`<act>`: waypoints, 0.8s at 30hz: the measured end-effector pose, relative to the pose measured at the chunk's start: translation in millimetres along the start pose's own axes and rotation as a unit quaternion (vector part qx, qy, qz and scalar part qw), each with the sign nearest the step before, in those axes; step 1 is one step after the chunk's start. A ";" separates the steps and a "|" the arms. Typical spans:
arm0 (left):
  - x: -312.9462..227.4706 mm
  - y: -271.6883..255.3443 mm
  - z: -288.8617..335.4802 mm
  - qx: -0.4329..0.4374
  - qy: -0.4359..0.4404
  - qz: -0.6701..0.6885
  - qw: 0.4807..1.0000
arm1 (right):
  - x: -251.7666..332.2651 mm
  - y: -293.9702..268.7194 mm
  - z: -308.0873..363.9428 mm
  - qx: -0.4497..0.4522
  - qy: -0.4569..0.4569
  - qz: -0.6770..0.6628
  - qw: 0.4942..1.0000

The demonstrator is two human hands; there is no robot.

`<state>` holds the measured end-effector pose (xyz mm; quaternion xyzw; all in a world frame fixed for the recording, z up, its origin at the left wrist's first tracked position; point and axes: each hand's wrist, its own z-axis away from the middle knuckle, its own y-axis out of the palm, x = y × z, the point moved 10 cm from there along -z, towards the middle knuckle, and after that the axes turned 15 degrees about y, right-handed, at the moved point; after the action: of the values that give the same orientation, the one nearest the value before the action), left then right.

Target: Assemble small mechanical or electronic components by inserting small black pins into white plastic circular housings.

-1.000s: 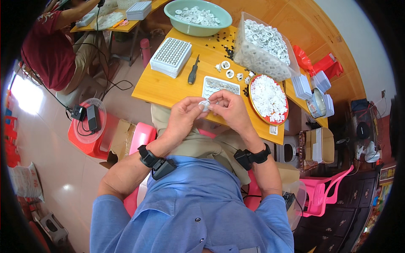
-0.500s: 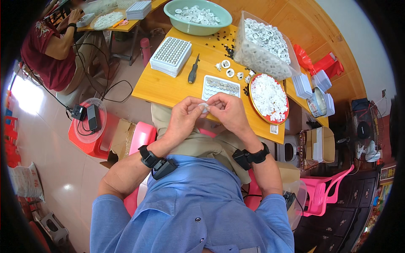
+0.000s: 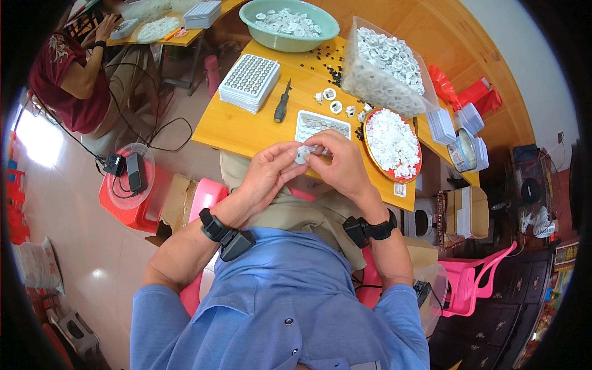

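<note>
My left hand (image 3: pixel 270 172) and my right hand (image 3: pixel 338 161) meet over the near edge of a yellow wooden table (image 3: pixel 240 129). Together they pinch a small white round part (image 3: pixel 302 153) between their fingertips. Just beyond my hands lies a small white tray (image 3: pixel 320 125) with rows of round pieces. A red round tray (image 3: pixel 393 145) heaped with white parts sits to the right of my right hand. Both wrists wear black bands.
On the table are a stack of white grid trays (image 3: pixel 249 82), a dark screwdriver (image 3: pixel 282 105), a green bowl (image 3: pixel 290 23) of white parts, a clear bin (image 3: pixel 387 71) of white parts and loose black bits. Another person in red (image 3: pixel 68 80) sits at far left. Pink chair (image 3: pixel 475 277) at right.
My hands have stayed together over the table edge, with only small finger shifts on the white part. The person at far left has moved an arm.
</note>
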<state>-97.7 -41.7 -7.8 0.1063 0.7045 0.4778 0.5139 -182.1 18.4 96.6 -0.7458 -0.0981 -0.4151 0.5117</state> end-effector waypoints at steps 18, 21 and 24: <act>10.7 -2.3 0.9 0.011 -0.024 0.045 0.999 | 39.2 2.5 21.1 -0.071 -0.164 0.150 0.972; 10.9 -3.1 1.1 0.010 -0.019 0.051 0.998 | 42.1 0.8 24.3 -0.087 -0.182 0.143 0.969; 9.3 -3.2 1.4 0.005 -0.012 0.040 0.999 | 44.2 1.3 26.1 -0.096 -0.194 0.136 0.967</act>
<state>-99.6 -36.6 -16.1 0.1428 0.6961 0.4927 0.5023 -139.7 27.6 124.1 -0.8640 -0.0523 -0.1965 0.4606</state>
